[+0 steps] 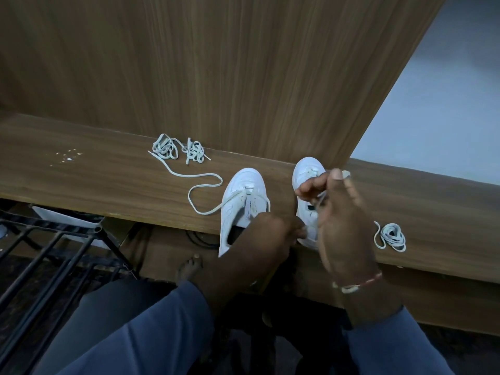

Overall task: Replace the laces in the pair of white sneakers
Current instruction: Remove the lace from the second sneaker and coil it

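- Head view: my right grip [343,226] pinches a lace [322,197] above the right sneaker [308,170].
- My left grip [273,234] clasps that sneaker's near side.
- It stands on the desk [108,180], with the left sneaker [243,193] just beside it.

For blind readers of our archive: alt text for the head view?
The right hand pinches a lace above one white sneaker on a wooden ledge, left hand at its heel. A second sneaker trails a long lace; a lace bundle lies back left, a lace coil at right.
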